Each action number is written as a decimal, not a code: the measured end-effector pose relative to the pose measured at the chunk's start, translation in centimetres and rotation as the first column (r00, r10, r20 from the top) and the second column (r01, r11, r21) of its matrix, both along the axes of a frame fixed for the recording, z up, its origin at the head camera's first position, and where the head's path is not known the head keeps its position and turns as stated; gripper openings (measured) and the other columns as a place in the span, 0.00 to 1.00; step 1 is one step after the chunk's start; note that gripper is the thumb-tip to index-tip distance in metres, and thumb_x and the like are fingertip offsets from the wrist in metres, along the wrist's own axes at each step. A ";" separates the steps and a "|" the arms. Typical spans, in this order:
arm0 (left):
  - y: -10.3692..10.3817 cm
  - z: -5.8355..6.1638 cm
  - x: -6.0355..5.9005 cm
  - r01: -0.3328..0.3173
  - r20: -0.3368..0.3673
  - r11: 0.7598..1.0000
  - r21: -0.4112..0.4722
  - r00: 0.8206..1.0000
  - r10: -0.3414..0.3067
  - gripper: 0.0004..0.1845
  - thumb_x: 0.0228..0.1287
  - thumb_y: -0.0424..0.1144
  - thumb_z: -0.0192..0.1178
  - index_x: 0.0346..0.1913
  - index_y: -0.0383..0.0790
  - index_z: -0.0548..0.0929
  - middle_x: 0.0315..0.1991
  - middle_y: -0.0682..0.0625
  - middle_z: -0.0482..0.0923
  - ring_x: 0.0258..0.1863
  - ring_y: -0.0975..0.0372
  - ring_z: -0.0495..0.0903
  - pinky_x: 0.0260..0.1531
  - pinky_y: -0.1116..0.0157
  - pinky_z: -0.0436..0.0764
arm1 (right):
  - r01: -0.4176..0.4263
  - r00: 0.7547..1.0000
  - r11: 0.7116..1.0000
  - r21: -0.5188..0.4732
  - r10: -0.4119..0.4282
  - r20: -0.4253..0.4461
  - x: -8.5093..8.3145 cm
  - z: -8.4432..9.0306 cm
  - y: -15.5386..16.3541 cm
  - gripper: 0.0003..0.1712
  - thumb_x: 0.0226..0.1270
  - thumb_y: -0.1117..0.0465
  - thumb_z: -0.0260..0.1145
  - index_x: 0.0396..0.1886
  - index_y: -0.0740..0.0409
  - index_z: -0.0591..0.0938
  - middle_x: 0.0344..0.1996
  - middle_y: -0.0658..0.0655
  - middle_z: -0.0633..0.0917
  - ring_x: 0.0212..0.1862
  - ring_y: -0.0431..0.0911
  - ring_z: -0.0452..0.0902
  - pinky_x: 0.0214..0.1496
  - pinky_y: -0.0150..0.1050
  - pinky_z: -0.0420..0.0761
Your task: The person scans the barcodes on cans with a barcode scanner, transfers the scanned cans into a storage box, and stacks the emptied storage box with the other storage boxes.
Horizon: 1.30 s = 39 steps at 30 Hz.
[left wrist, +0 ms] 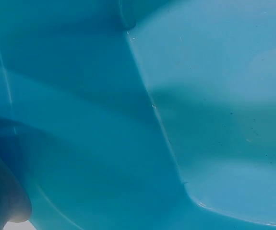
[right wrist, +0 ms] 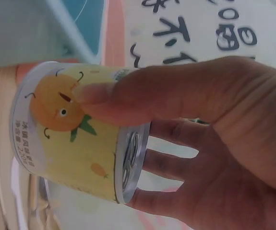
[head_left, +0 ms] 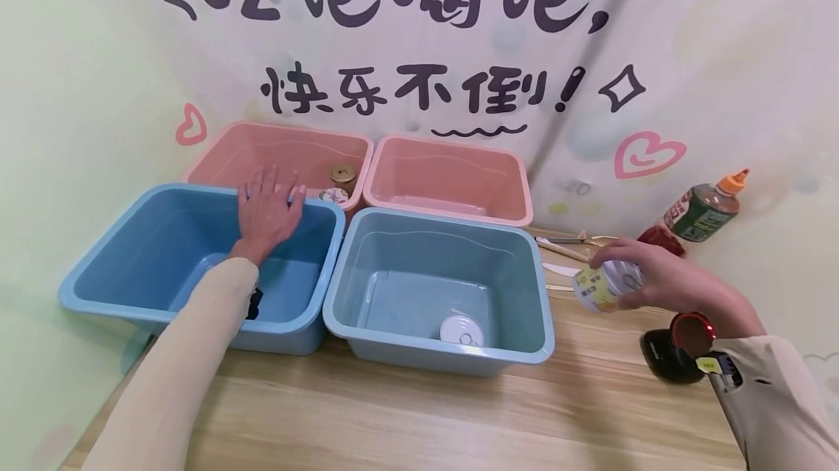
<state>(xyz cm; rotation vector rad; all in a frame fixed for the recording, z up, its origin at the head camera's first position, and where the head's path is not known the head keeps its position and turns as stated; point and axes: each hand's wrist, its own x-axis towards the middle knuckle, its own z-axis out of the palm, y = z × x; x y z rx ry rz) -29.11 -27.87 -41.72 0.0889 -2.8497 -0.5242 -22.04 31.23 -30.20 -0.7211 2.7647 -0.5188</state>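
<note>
My right hand grips a small tin can above the table, to the right of the bins. In the right wrist view the can lies tilted on its side, with a yellow label, a cartoon orange and a pull-ring lid; the thumb presses its near side. My left hand, fingers spread, is at the back rim of the left blue bin; whether it touches the rim I cannot tell. A can with a silver lid stands inside the right blue bin.
Behind the blue bins stand two pink bins, the left one holding a gold-topped can and a patterned-lid can. Wooden utensils, a sauce bottle with an orange cap and a black object are at the right.
</note>
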 end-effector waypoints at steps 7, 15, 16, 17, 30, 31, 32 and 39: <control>-0.1 0.0 -0.1 -0.004 -0.001 1.000 -0.017 1.000 0.004 0.34 0.77 0.58 0.35 0.78 0.44 0.57 0.81 0.37 0.45 0.79 0.40 0.42 0.75 0.35 0.39 | 0.036 0.999 0.999 -0.024 -0.036 0.013 0.6 -1.9 2.8 0.32 0.44 0.66 0.82 0.53 0.53 0.81 0.56 0.67 0.78 0.49 0.58 0.75 0.38 0.40 0.80; -0.1 -0.1 -0.2 -0.001 -0.015 1.000 0.001 1.000 0.001 0.33 0.77 0.57 0.38 0.78 0.44 0.59 0.80 0.36 0.46 0.79 0.40 0.43 0.74 0.35 0.40 | 0.087 0.995 0.996 0.017 -0.087 0.040 0.9 -3.6 5.3 0.34 0.44 0.63 0.82 0.54 0.55 0.79 0.53 0.68 0.78 0.45 0.57 0.75 0.35 0.39 0.76; -0.1 -0.1 -0.3 0.000 -0.017 1.000 0.001 1.000 0.000 0.33 0.77 0.57 0.38 0.77 0.44 0.60 0.80 0.36 0.46 0.79 0.40 0.43 0.74 0.35 0.40 | 0.097 0.994 0.995 0.027 -0.098 0.038 0.9 -3.8 5.5 0.34 0.44 0.63 0.82 0.54 0.54 0.79 0.52 0.67 0.79 0.44 0.56 0.76 0.35 0.39 0.75; -0.1 -0.1 -0.3 0.001 -0.016 1.000 -0.002 1.000 -0.001 0.33 0.78 0.57 0.37 0.77 0.43 0.60 0.80 0.36 0.46 0.79 0.39 0.43 0.74 0.35 0.40 | 0.100 0.994 0.994 0.032 -0.101 0.037 1.0 -4.0 5.8 0.34 0.44 0.63 0.82 0.54 0.54 0.79 0.51 0.67 0.79 0.44 0.55 0.76 0.35 0.39 0.75; -0.2 0.1 -0.2 0.004 0.000 1.000 0.001 1.000 -0.004 0.34 0.77 0.59 0.35 0.78 0.44 0.57 0.81 0.37 0.44 0.80 0.40 0.40 0.75 0.35 0.38 | 0.131 0.990 0.991 -0.003 -0.130 0.058 1.0 -6.3 8.3 0.34 0.41 0.66 0.80 0.53 0.59 0.79 0.53 0.71 0.76 0.46 0.59 0.75 0.37 0.41 0.76; -0.1 0.1 -0.2 0.003 0.000 1.000 0.003 1.000 -0.003 0.34 0.77 0.58 0.35 0.78 0.44 0.57 0.81 0.37 0.44 0.80 0.40 0.40 0.75 0.35 0.39 | 0.134 0.989 0.991 -0.006 -0.134 0.061 1.0 -6.4 8.4 0.34 0.42 0.66 0.80 0.53 0.59 0.79 0.53 0.71 0.76 0.46 0.59 0.75 0.38 0.42 0.76; -0.1 0.1 -0.1 0.002 -0.001 1.000 0.003 1.000 -0.002 0.34 0.77 0.58 0.35 0.78 0.44 0.57 0.81 0.37 0.44 0.80 0.40 0.41 0.75 0.35 0.39 | 0.137 0.989 0.991 -0.009 -0.136 0.062 1.0 -6.4 8.4 0.34 0.42 0.66 0.80 0.53 0.59 0.79 0.54 0.71 0.76 0.47 0.60 0.74 0.38 0.42 0.77; -0.1 0.2 0.0 0.008 -0.009 1.000 0.010 1.000 -0.008 0.33 0.77 0.57 0.38 0.78 0.44 0.58 0.81 0.37 0.45 0.80 0.40 0.42 0.75 0.35 0.38 | 0.144 0.989 0.990 -0.012 -0.143 0.044 0.9 -6.0 8.0 0.35 0.43 0.67 0.79 0.55 0.60 0.78 0.52 0.70 0.78 0.46 0.60 0.75 0.37 0.43 0.77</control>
